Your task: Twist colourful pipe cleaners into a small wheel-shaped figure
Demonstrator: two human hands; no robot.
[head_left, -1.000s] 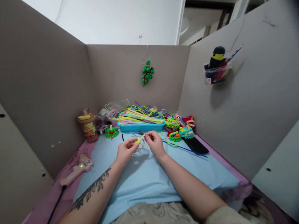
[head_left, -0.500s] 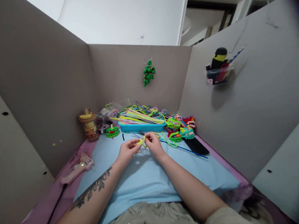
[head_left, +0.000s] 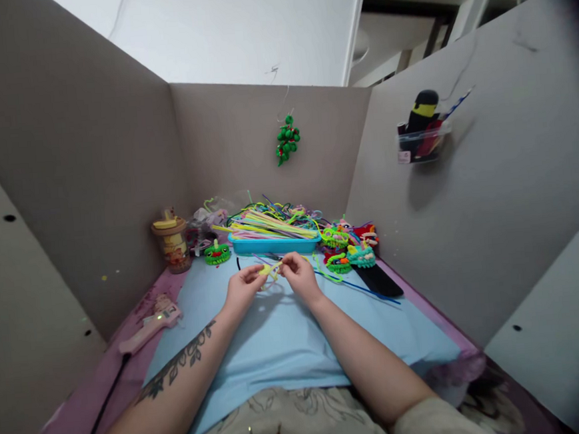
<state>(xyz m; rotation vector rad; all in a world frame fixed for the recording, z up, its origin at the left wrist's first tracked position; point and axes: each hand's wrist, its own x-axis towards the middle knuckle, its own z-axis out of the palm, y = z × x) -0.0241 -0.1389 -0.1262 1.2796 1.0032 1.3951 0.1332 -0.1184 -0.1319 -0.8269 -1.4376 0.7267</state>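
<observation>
Between my hands, above the blue cloth [head_left: 299, 336], is a yellow pipe cleaner [head_left: 273, 269] bent into a small shape. My left hand [head_left: 245, 287] pinches its coiled left part between thumb and fingers. With thumb and forefinger, my right hand [head_left: 299, 276] grips the yellow strand on the right. A thin pale loop hangs below the fingers. Behind my hands, scissors [head_left: 274, 257] lie partly hidden on the cloth. A blue pipe cleaner [head_left: 370, 292] stretches to the right, with a bright green one [head_left: 328, 275] beside it.
A blue tray [head_left: 276, 246] heaped with pipe cleaners stands at the back. Several finished pipe-cleaner figures [head_left: 361, 256] sit to its right, and a green one [head_left: 217, 253] to its left. A cup [head_left: 172, 243] and a pink glue gun [head_left: 150, 327] are at left. Grey panels enclose the table.
Half a second ago my hands came closer together, and the yellow strand stood bent up between them. Now they are slightly farther apart, with the strand stretched between the fingertips.
</observation>
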